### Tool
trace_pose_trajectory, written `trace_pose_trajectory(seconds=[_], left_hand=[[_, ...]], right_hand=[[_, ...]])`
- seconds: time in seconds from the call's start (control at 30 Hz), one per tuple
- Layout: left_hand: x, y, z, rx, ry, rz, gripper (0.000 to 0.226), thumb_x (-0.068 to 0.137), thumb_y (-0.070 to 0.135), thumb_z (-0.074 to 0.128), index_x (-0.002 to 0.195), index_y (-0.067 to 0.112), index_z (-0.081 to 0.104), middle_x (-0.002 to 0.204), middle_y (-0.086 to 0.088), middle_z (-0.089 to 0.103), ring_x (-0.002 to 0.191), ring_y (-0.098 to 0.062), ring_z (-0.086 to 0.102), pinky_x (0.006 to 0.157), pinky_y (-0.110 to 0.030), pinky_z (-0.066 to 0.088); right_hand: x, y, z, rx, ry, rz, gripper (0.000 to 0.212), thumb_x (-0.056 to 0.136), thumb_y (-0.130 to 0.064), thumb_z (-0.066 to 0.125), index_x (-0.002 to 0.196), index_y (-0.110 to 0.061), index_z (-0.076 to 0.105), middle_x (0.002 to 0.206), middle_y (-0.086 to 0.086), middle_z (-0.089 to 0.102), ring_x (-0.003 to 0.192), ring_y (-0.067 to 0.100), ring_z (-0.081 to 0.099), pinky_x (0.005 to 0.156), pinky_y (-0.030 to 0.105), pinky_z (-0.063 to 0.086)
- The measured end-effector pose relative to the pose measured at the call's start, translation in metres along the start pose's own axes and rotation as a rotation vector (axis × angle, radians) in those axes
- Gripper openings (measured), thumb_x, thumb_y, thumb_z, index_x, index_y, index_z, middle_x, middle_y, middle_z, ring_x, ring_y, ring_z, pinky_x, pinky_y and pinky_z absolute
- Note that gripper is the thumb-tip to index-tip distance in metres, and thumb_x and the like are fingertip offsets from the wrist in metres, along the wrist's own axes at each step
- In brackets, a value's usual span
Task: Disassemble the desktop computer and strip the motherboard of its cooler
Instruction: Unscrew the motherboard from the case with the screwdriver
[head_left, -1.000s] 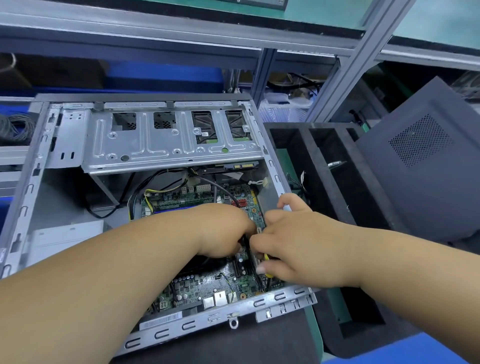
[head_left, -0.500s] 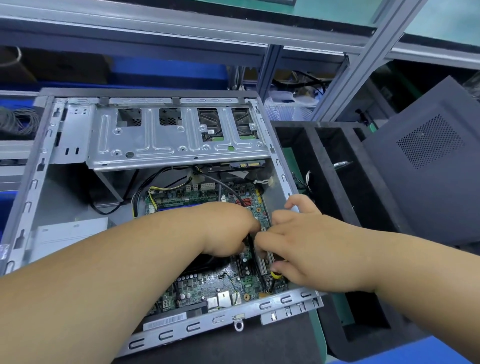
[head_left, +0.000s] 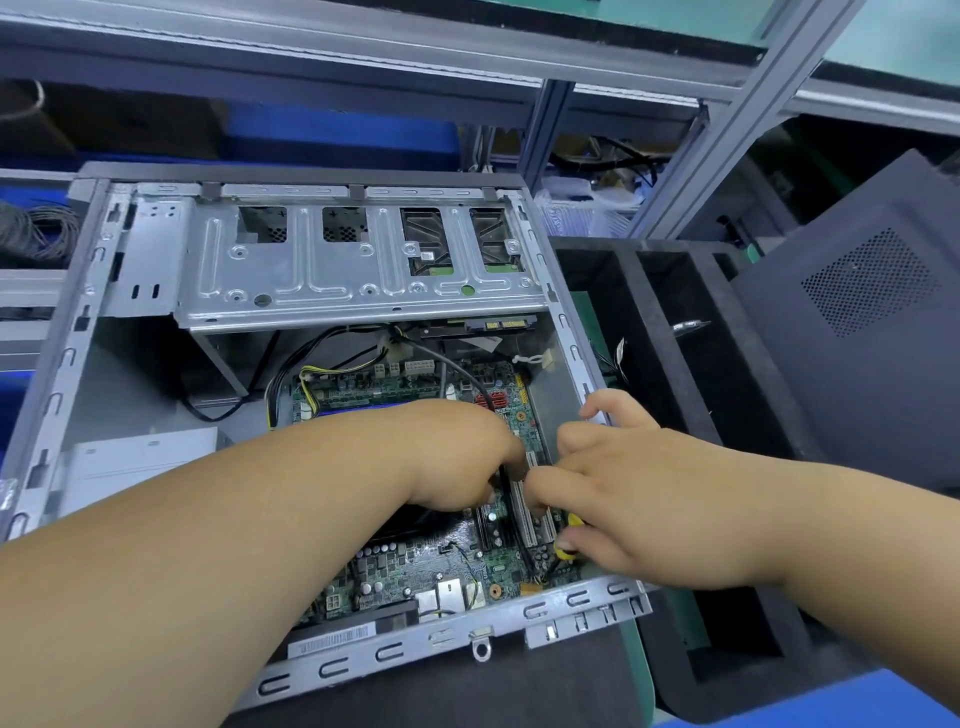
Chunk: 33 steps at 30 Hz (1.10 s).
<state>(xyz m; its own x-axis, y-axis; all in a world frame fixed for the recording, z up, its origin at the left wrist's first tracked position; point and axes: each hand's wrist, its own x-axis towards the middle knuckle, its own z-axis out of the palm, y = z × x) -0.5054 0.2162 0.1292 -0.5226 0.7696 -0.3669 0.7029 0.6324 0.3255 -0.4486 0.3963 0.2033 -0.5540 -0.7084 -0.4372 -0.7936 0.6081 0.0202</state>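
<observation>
A person's two bare hands work inside an open grey sheet-metal desktop computer case (head_left: 78, 332) lying on its side on a dark mat over the green table (head_left: 638, 660). The green motherboard (head_left: 415, 566) sits flat on the case floor, towards its near right, with white expansion slots (head_left: 524, 519) running along its right part. The left hand (head_left: 457, 457) reaches in from the near left, fingers curled downward over the board's middle; what they grip is hidden beneath the hand, so whether they hold anything cannot be told. The right hand (head_left: 623, 499) comes in from the near right, just beside the left, its fingers (head_left: 545, 493) curled around what appears to be a yellow-handled screwdriver (head_left: 569, 535), its tip down near the slots at the board's near right edge. The cooler itself is hidden under the left forearm. A silver stamped-metal drive cage (head_left: 353, 270) spans the far side of the case, with black and yellow cables (head_left: 322, 374) looping beneath it. To the right of the case stands a black foam tray with long divided compartments (head_left: 649, 322), and farther right a dark grey side panel with a perforated vent patch (head_left: 872, 332) leans up. A grey aluminium frame (head_left: 727, 130) crosses the far background.
</observation>
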Motion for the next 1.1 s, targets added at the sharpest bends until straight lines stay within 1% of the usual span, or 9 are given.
trace_pose_trajectory(seconds=[0.1,0.2,0.4,0.5,0.6,0.8,0.9,0.97,1.1], left_hand=[[0.001,0.0,0.0,0.004,0.023,0.003,0.031,0.089,0.029,0.062,0.12,0.031,0.058,0.111,0.003,0.063,0.1,-0.021,0.059,0.07,-0.024,0.035],[0.0,-0.001,0.0,-0.007,0.035,-0.003,0.036,0.089,0.031,0.062,0.125,0.034,0.056,0.117,0.005,0.063,0.103,-0.02,0.058,0.072,-0.023,0.035],[0.001,-0.001,0.001,-0.019,0.048,-0.003,0.04,0.09,0.031,0.062,0.129,0.035,0.054,0.12,0.005,0.062,0.106,-0.02,0.058,0.073,-0.023,0.034],[0.001,-0.001,0.001,-0.027,0.037,0.0,0.04,0.09,0.033,0.063,0.129,0.036,0.054,0.122,0.005,0.061,0.108,-0.02,0.058,0.075,-0.023,0.035],[0.002,-0.002,0.003,-0.038,0.033,-0.003,0.041,0.09,0.032,0.063,0.129,0.036,0.054,0.122,0.005,0.061,0.108,-0.02,0.058,0.075,-0.023,0.035],[0.001,-0.001,0.002,-0.058,0.022,0.023,0.039,0.09,0.031,0.062,0.128,0.035,0.055,0.121,0.007,0.061,0.106,-0.018,0.058,0.076,-0.022,0.035],[0.0,0.009,-0.001,-0.162,0.077,0.072,0.026,0.087,0.027,0.062,0.113,0.031,0.063,0.1,0.008,0.063,0.084,-0.013,0.054,0.069,-0.022,0.039],[0.0,0.021,0.0,-0.311,0.089,0.107,0.012,0.081,0.02,0.066,0.091,0.027,0.065,0.077,0.009,0.058,0.066,-0.003,0.049,0.062,-0.022,0.042],[0.0,0.037,0.003,-0.535,0.065,0.112,0.031,0.073,0.012,0.073,0.066,0.035,0.053,0.065,0.014,0.055,0.062,-0.003,0.051,0.059,-0.017,0.043]], right_hand=[[-0.004,0.002,-0.005,0.133,0.002,-0.035,0.02,0.092,-0.044,0.051,0.109,-0.034,0.05,0.093,-0.02,0.048,0.102,0.005,0.033,0.108,0.03,0.006],[-0.009,0.003,-0.007,0.162,-0.019,-0.038,0.017,0.09,-0.04,0.052,0.106,-0.036,0.056,0.096,-0.021,0.046,0.104,0.003,0.033,0.109,0.032,0.007],[-0.014,0.005,-0.004,0.004,-0.03,-0.04,0.054,0.098,-0.058,0.009,0.115,-0.036,0.055,0.098,-0.017,0.052,0.105,0.01,0.032,0.109,0.033,0.005],[-0.014,0.004,-0.002,0.083,0.028,-0.03,0.033,0.099,-0.051,0.032,0.118,-0.036,0.054,0.099,-0.02,0.053,0.103,0.008,0.032,0.107,0.031,0.011],[-0.018,0.006,-0.003,0.172,0.117,-0.029,0.021,0.089,-0.044,0.06,0.106,-0.031,0.056,0.092,-0.021,0.054,0.103,0.007,0.038,0.105,0.032,0.018],[-0.022,0.003,-0.013,0.217,0.161,-0.044,0.017,0.079,-0.039,0.074,0.096,-0.039,0.071,0.087,-0.024,0.062,0.101,0.0,0.044,0.098,0.035,0.025],[-0.019,-0.004,-0.019,0.236,0.094,-0.037,0.028,0.086,-0.02,0.062,0.102,-0.041,0.072,0.1,-0.025,0.066,0.097,0.005,0.046,0.09,0.035,0.026],[-0.016,-0.006,-0.018,0.226,0.003,-0.058,0.038,0.089,-0.013,0.053,0.11,-0.039,0.07,0.114,-0.022,0.064,0.106,0.006,0.045,0.097,0.028,0.021],[-0.023,-0.011,-0.018,0.338,0.013,-0.064,0.031,0.08,-0.012,0.052,0.095,-0.031,0.072,0.103,-0.018,0.067,0.1,0.002,0.05,0.1,0.021,0.022]])
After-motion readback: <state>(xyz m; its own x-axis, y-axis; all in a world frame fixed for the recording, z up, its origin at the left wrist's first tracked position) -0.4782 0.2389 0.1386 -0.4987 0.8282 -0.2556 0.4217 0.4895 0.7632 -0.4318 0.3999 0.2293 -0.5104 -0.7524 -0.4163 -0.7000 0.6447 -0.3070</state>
